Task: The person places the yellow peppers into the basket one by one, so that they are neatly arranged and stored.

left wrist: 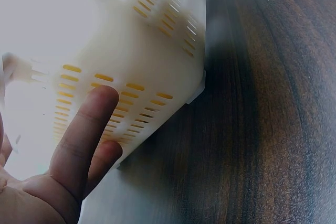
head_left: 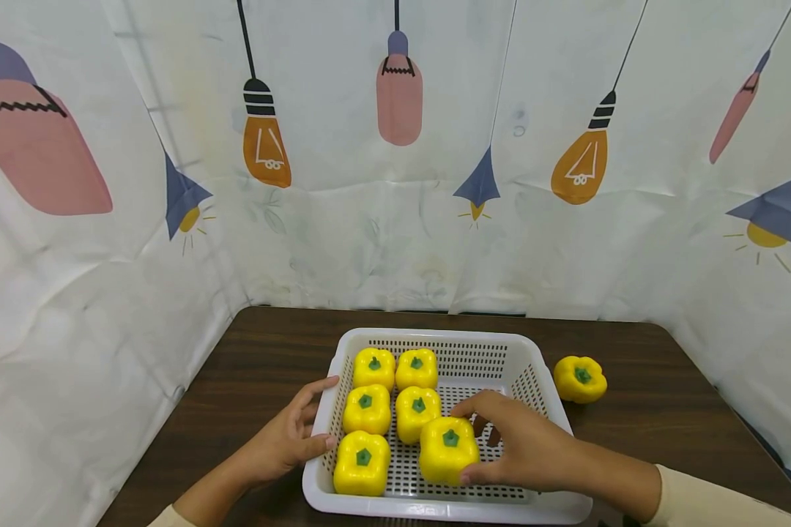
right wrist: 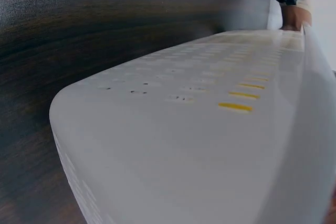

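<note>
A white perforated plastic basket [head_left: 428,505] stands on the table, with several yellow bell peppers inside. Three make a column along its left wall, with the front pepper [head_left: 362,463] closest to me; two more, including one pepper [head_left: 418,414], are beside them. My right hand [head_left: 524,448] is inside the basket at its front, gripping a yellow bell pepper [head_left: 450,448] whose green stem faces up. At the left side, my left hand [head_left: 288,433] rests on the rim, its extended fingers [left wrist: 84,135] against the slotted outer wall in the left wrist view. The right wrist view shows mostly basket wall [right wrist: 173,145]; the right fingers are hidden there.
Another yellow bell pepper [head_left: 580,379] lies on the dark wood-grain table [head_left: 659,410], just right of the basket. A white curtain [head_left: 369,249] printed with hanging lamps encloses the table at the back and both sides.
</note>
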Demonstrator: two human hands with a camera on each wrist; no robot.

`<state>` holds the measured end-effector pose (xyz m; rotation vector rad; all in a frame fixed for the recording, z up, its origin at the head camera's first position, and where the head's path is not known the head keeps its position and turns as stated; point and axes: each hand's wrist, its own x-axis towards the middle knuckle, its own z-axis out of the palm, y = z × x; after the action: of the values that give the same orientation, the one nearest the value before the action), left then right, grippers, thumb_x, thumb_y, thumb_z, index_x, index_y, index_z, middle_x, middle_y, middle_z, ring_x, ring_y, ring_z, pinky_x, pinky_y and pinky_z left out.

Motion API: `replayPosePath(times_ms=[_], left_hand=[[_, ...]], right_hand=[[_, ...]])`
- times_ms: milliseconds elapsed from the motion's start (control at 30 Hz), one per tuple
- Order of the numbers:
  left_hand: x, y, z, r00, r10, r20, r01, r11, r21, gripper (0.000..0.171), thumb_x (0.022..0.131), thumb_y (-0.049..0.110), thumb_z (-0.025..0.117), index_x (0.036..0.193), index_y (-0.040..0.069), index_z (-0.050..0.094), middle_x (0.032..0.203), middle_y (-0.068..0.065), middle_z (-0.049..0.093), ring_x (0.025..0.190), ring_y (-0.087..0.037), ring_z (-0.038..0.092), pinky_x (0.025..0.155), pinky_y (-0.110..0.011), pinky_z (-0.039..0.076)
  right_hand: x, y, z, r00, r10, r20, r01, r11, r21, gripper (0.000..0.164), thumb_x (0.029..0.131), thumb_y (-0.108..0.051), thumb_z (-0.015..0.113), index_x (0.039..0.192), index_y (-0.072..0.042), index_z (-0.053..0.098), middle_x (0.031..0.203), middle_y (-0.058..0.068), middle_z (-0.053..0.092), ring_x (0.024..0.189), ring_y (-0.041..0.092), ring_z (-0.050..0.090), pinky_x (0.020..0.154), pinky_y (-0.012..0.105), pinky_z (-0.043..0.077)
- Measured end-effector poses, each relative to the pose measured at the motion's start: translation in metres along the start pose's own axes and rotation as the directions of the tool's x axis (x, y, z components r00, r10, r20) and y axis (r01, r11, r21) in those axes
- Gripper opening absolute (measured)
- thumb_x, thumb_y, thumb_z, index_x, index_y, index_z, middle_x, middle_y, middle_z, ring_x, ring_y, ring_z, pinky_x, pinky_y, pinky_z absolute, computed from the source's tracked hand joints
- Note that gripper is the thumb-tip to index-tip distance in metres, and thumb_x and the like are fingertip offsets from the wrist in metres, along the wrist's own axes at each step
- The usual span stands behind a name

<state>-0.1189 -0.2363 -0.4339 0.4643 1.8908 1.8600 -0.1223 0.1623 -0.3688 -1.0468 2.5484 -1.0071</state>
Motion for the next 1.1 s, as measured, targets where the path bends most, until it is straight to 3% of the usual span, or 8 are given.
replayPosePath(times_ms=[300, 1100], left_hand=[[0.000, -0.001, -0.001, 1.000, 0.001, 0.002, -0.001, 1.000, -0.004, 0.085, 0.098, 0.010, 0.066, 0.160, 0.019, 0.008, 0.148, -0.032, 0.038, 0.113, -0.040, 0.065, 0.087, -0.055, 0.059], [0.000, 0.000, 0.000, 1.000, 0.002, 0.007, -0.002, 1.000, -0.021, 0.085, 0.098, 0.008, 0.065, 0.160, 0.018, 0.007, 0.148, -0.032, 0.037, 0.114, -0.040, 0.065, 0.087, -0.056, 0.058]], right_hand=[[0.007, -0.001, 0.007, 1.000, 0.005, 0.026, -0.005, 1.000, 0.012, 0.075, 0.078, -0.060, 0.081, 0.135, -0.018, 0.058, 0.126, -0.008, 0.060, 0.100, 0.010, 0.060, 0.077, 0.027, 0.058], [0.019, -0.003, 0.028, 0.996, 0.048, 0.080, -0.053, 0.997, 0.064, 0.073, 0.078, -0.058, 0.083, 0.135, -0.020, 0.057, 0.127, -0.004, 0.058, 0.099, 0.005, 0.059, 0.079, 0.024, 0.058]])
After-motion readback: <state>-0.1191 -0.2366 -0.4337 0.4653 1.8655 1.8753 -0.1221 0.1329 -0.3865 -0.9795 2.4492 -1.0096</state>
